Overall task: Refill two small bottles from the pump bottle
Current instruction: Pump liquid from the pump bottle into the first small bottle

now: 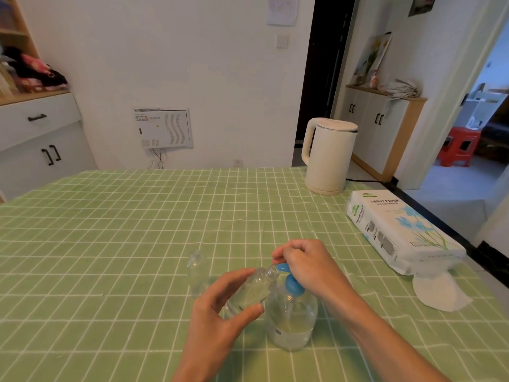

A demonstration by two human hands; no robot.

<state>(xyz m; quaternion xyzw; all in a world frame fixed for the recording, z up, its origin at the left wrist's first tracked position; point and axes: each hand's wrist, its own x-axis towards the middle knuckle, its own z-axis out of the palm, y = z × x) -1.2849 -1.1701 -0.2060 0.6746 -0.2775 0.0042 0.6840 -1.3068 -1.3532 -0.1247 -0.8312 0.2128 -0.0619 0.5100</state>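
My left hand (220, 307) grips a small clear plastic bottle (253, 290), thumb on the near side & fingers on the far side. It's tilted, open neck up & right at the nozzle of the blue pump head (292, 285); can't tell if they touch. My right hand (308, 268) sits over that pump head, fingers curled round it. The clear round pump bottle (292, 323) stands upright near the table's (110, 244) near edge, approx. mid-width, w/ clear liquid in its lower part. A second small clear bottle (197, 274) stands uncapped just left of my left hand, not touched. Cream electric kettle (327, 158) at the far edge twd the right corner; white pack of tissue paper (396, 230) along the right edge, w/ a loose white tissue (438, 293) beside it.
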